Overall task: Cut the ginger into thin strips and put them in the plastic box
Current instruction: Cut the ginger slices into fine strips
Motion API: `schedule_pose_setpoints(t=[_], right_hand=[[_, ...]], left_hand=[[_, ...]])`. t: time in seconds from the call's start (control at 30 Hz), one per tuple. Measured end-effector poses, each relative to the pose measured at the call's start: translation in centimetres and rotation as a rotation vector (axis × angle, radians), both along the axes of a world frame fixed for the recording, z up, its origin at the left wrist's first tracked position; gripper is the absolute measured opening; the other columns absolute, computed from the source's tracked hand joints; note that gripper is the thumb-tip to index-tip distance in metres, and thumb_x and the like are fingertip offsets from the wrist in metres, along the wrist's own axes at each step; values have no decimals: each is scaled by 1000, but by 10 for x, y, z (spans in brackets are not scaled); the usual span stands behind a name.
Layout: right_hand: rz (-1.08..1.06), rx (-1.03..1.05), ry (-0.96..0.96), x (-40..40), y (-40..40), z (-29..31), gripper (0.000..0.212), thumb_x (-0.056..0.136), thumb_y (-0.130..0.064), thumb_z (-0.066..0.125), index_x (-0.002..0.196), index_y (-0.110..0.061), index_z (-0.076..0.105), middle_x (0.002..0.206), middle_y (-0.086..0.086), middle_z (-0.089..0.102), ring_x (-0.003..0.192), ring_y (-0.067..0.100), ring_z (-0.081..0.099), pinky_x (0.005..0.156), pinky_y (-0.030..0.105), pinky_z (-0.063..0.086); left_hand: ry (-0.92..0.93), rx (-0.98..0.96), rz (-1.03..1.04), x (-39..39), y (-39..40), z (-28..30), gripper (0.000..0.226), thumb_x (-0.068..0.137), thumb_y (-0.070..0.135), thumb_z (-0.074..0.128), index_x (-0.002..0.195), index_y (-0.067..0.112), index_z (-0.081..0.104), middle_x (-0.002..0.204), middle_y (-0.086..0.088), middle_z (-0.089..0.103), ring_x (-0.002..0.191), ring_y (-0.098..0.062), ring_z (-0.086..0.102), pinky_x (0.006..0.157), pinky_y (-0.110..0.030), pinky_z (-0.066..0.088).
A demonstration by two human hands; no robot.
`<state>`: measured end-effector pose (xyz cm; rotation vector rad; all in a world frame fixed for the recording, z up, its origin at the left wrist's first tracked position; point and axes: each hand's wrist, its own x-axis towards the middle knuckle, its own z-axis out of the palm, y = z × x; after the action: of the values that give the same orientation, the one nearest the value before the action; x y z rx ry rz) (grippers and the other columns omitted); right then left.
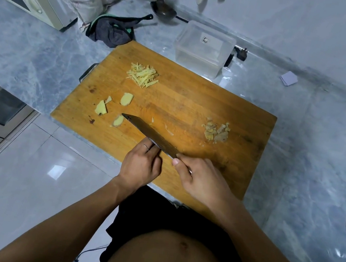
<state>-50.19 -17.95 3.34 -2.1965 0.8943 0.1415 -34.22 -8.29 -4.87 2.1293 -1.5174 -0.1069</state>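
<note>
- At the near edge of the cutting board (195,102), the right hand (200,181) grips the handle of the cleaver (151,134), blade angled toward the board's left side.
- The left hand (142,164) lies just beside the blade, fingers touching its flat; whether they pinch anything I cannot tell.
- Ginger slices (121,108) lie on the board's left part, one at the blade tip.
- Ginger strips (142,75) sit heaped near the board's far edge.
- Ginger peelings (215,131) rest on its right part.
- The plastic box (201,48) stands at the board's far corner, lid off.
</note>
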Motion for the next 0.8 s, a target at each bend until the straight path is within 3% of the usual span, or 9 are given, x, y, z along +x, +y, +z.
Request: schedule_pose_setpoints(t=[0.17,0.3,0.37,0.47,0.53,0.8], right_hand=[[-25,6,-19,0,2,4,43,104,-47,40,128,-23,65,114,5,72,108,31,62,83,41,53],[-26,15,-15,-2,0,9,38,105,-45,38,111,-22,68,75,-4,59,84,28,62,70,39,51],[-33,6,-11,-2,2,11,38,105,-46,38,105,-20,66,69,-4,55,77,28,60,67,41,51],[-37,-9,-10,-2,4,14,41,104,-48,38,113,-19,66,93,3,72,93,32,64,74,44,54],[-37,-18,-5,-1,4,14,43,104,-49,38,124,-22,65,109,6,73,104,33,63,79,44,54],[-18,-14,17,-3,4,13,45,104,-50,37,132,-27,63,115,3,72,108,30,61,80,37,50]], left_hand=[[21,23,-5,1,1,-3,32,79,3,57,108,9,70,115,-8,63,102,-24,56,60,-30,49],[25,47,10,-2,2,-1,34,79,6,55,110,10,69,118,-7,62,109,-25,56,63,-31,50],[27,38,20,-3,2,0,32,78,5,56,107,8,70,116,-8,63,105,-24,55,62,-29,48],[23,7,15,-3,1,1,26,77,3,56,99,6,69,107,-9,62,97,-24,55,58,-29,47],[19,2,23,-3,1,1,26,76,3,56,98,6,69,105,-9,62,95,-25,54,57,-29,46],[15,-16,39,-3,0,2,26,74,1,58,96,7,70,104,-10,62,90,-25,52,57,-29,44]])
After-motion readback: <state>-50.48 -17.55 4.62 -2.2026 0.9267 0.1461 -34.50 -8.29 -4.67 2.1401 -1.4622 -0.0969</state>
